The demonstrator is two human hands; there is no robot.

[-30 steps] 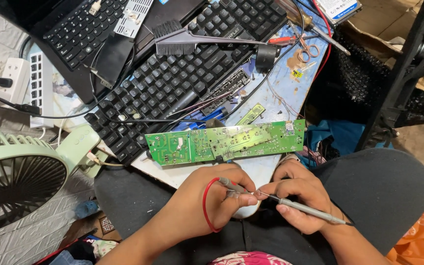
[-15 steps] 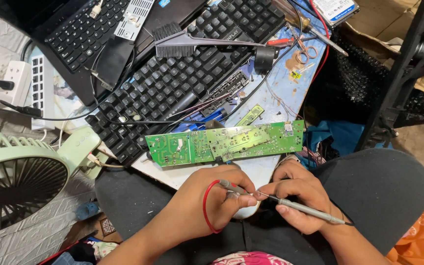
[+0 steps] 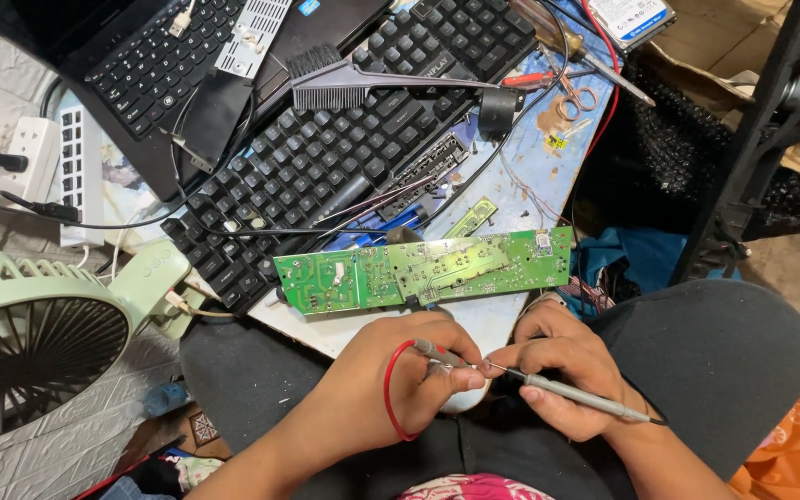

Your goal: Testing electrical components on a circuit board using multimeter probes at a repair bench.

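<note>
Holding two meter probes tip to tip over the lap: left hand (image 3: 400, 380) pinches the red-wired probe (image 3: 437, 352), right hand (image 3: 562, 370) grips the grey probe (image 3: 571, 393) like a pen. The green circuit board (image 3: 423, 268) lies just above both hands, beside the black keyboard (image 3: 326, 157).

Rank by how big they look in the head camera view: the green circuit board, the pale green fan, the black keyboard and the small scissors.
1. black keyboard
2. pale green fan, cut off by the frame and nearer the camera, so its place against the keyboard is unsure
3. green circuit board
4. small scissors
</note>
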